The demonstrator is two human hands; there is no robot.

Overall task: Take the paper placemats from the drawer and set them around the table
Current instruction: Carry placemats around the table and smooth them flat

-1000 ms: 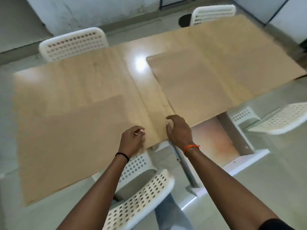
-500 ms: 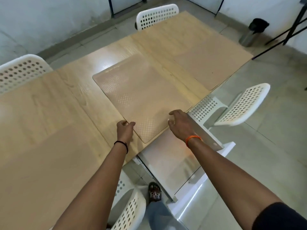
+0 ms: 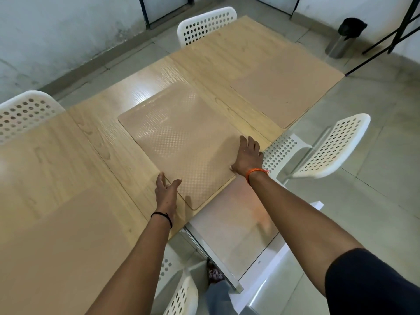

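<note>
Right hand (image 3: 248, 156): half a second ago curled at the near edge of the textured placemat (image 3: 179, 142); now flat on its right edge, fingers spread.
Left hand (image 3: 166, 192): was pinching the mat's near-left edge; now loosened, fingers extended along it.
Placemat: moved fully onto the desk (image 3: 113, 142).

The bench (image 3: 118, 142) lay flat and low all over, with only thin placemats (image 3: 181, 142) on it, so passage above was free. At its near edge the open drawer (image 3: 236, 235) jutted out, flanked by white chairs (image 3: 329, 148) close beside it.
</note>
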